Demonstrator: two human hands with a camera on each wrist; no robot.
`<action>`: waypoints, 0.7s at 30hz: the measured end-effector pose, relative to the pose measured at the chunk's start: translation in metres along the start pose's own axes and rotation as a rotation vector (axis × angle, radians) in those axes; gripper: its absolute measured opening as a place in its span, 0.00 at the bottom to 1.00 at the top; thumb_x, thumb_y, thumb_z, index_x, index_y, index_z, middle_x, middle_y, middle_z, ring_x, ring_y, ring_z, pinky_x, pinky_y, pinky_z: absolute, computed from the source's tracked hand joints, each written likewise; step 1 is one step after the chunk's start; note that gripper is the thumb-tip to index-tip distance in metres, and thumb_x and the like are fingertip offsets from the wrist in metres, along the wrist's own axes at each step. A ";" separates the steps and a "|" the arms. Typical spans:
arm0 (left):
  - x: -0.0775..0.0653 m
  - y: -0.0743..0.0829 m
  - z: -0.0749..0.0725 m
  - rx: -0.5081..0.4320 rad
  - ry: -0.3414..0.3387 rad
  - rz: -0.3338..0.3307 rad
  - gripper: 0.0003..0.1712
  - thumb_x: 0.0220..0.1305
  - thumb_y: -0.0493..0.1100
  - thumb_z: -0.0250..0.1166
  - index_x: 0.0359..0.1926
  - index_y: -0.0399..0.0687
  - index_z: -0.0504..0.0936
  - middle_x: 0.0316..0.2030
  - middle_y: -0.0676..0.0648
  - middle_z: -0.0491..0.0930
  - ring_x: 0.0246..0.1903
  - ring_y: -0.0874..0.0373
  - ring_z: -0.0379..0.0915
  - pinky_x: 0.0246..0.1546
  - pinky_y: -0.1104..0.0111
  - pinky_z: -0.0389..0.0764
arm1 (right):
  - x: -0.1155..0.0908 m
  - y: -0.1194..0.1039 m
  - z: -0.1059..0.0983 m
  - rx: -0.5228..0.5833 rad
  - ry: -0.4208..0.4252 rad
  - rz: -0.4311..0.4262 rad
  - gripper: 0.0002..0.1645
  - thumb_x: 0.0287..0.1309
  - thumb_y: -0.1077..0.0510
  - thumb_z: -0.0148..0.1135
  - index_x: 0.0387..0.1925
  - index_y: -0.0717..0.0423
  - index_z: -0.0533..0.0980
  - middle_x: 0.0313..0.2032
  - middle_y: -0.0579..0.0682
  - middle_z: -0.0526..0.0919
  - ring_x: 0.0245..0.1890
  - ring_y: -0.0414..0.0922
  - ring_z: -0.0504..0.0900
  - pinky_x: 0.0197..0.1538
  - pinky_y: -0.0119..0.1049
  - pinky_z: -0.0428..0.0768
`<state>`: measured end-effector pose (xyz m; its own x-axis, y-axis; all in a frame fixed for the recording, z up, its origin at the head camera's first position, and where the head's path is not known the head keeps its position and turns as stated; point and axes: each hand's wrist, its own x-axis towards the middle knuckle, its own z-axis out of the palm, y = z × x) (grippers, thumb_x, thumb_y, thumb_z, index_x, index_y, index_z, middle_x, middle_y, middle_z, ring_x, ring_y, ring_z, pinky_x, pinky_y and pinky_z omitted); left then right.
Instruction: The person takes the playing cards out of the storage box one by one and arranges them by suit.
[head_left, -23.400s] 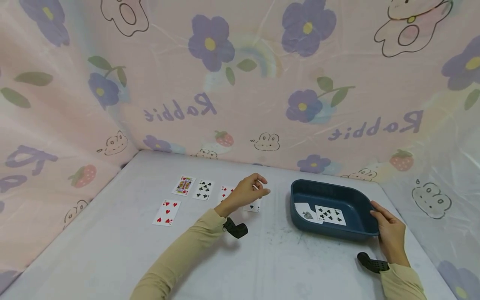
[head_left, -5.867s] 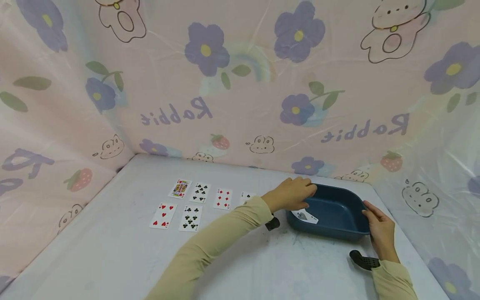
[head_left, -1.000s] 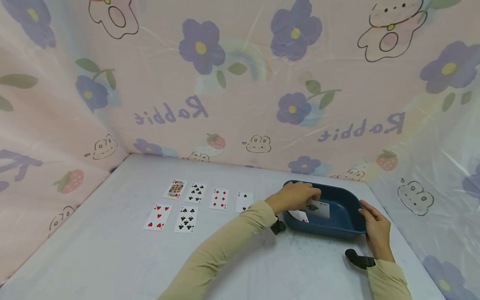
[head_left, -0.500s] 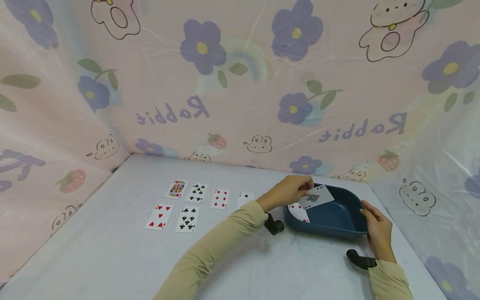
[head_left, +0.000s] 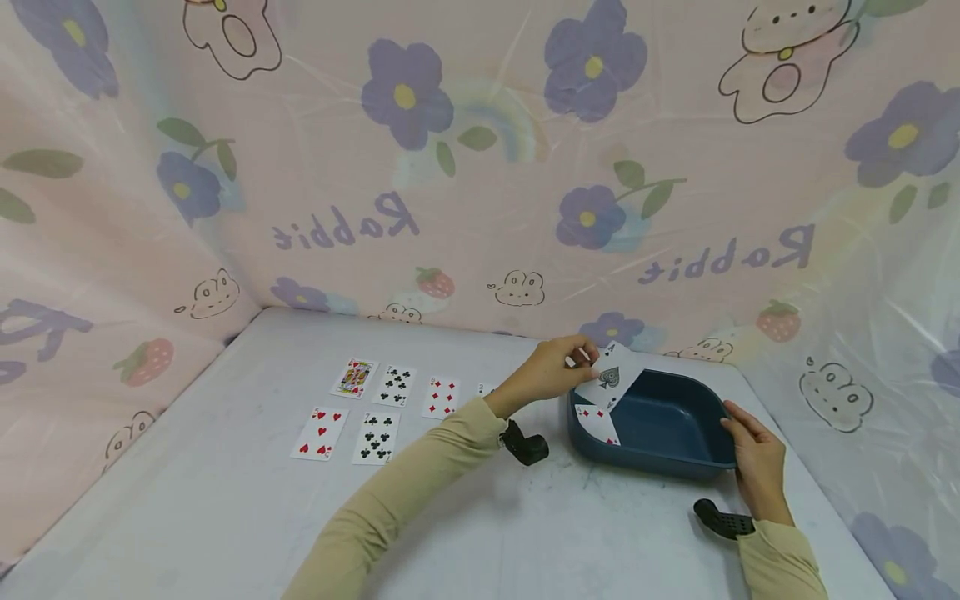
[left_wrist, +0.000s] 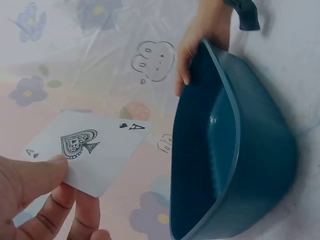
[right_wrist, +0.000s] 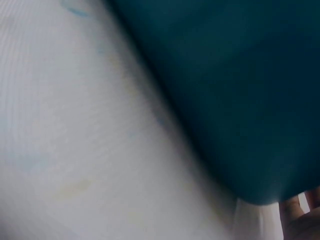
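Between thumb and fingers, my left hand pinches an ace of spades, held up over the left end of a dark blue plastic basin. In the left wrist view, the face of the ace is tilted toward the camera. Inside the basin's left end lies a diamond card, partly covered by the ace in the head view. My right hand grips the basin's right end, thumb at the rim. The right wrist view shows mostly the basin wall, with a few fingers at the corner.
Face-up cards lie on the white table left of the basin: king of hearts, a club card, six of diamonds and a partly hidden two of spades behind; five of hearts and seven of clubs in front. A printed curtain surrounds the table.
The seven of clubs now lies on the table beside the five of hearts. My left hand has lifted the ace from the basin, up and leftward, uncovering the diamond card. The right hand keeps its grip.
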<state>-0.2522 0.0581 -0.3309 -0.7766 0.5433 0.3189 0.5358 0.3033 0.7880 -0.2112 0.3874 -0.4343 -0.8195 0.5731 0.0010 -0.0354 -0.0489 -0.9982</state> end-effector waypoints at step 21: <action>-0.042 -0.012 -0.031 -0.298 0.074 -0.205 0.09 0.61 0.36 0.68 0.41 0.40 0.77 0.30 0.47 0.80 0.27 0.47 0.81 0.26 0.69 0.78 | 0.001 0.001 0.001 -0.014 -0.002 0.010 0.24 0.65 0.63 0.59 0.62 0.54 0.74 0.54 0.35 0.78 0.63 0.34 0.65 0.58 0.22 0.64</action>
<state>-0.2364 0.0070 -0.3373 -0.8856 0.4332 0.1675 0.2551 0.1523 0.9548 -0.2128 0.3876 -0.4351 -0.8211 0.5707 -0.0084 -0.0197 -0.0431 -0.9989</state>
